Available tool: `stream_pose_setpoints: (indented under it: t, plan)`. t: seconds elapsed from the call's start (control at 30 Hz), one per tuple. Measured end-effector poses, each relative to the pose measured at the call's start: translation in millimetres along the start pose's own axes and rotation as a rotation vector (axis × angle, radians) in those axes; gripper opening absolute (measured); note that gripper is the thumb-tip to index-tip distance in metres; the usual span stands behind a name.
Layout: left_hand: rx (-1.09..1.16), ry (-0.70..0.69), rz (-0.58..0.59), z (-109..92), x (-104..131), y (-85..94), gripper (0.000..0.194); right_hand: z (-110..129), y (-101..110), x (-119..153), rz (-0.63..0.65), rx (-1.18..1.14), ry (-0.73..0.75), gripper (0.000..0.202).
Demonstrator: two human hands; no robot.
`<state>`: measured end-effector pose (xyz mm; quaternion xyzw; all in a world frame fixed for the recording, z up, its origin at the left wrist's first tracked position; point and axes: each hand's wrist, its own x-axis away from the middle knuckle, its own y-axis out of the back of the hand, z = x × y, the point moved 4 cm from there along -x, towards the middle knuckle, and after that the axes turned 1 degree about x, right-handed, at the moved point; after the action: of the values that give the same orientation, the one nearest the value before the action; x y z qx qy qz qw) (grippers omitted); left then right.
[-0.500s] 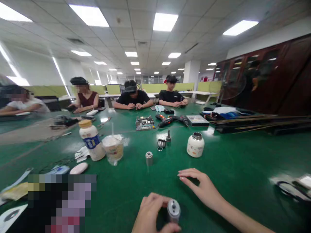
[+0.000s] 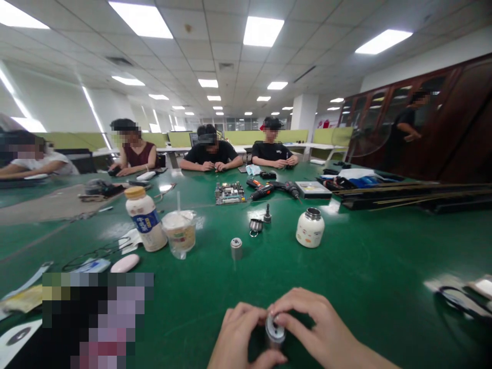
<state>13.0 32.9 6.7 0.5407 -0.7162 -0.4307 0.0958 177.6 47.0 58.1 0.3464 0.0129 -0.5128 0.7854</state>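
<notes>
My left hand (image 2: 243, 335) is wrapped round the side of a small silver metal cylinder (image 2: 275, 333), which stands upright near the front of the table. Small dark holes show in its flat top. From the right, my right hand (image 2: 317, 325) pinches at the upper rim with thumb and forefinger; whether a tiny part sits between those fingertips I cannot tell. A second, similar metal cylinder (image 2: 236, 249) stands alone farther back. Behind it are a small metal cup-shaped part with a ring (image 2: 255, 227) and a dark stepped metal piece (image 2: 267, 214).
A cream open-topped bottle (image 2: 310, 229) stands at right. On the left are a yellow-capped bottle (image 2: 145, 219), a drink cup with straw (image 2: 179, 233) and a pink oval case (image 2: 125, 263). A circuit board (image 2: 229, 193) and power drills (image 2: 263, 192) lie farther back. Several people sit opposite.
My right hand has moved left and down to the top of the metal cylinder, where its fingers have closed. My left hand keeps its hold. A person at the far right has moved.
</notes>
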Motion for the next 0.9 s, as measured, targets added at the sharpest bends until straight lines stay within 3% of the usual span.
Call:
stream_pose_setpoints:
  t: [0.27, 0.43, 0.6, 0.73, 0.9]
  plan:
    - [0.052, 0.035, -0.016, -2, 0, -0.3, 0.037, -5, -7, 4, 0.003, -0.057, -0.032, 0.01]
    - [0.214, 0.003, -0.149, -2, 6, 9.9, 0.06, -15, -7, 11, -0.026, -0.164, -0.012, 0.015]
    - [0.222, -0.039, -0.296, -12, -1, 25.3, 0.024, -16, -12, 15, 0.052, -0.19, -0.023, 0.036]
    - [0.113, -0.016, -0.239, -18, -10, 26.1, 0.009, -18, -18, 13, 0.084, -0.103, -0.13, 0.031]
    - [0.078, -0.041, -0.182, -22, -15, 28.9, 0.011, -19, -20, 12, 0.1, -0.079, -0.145, 0.018]
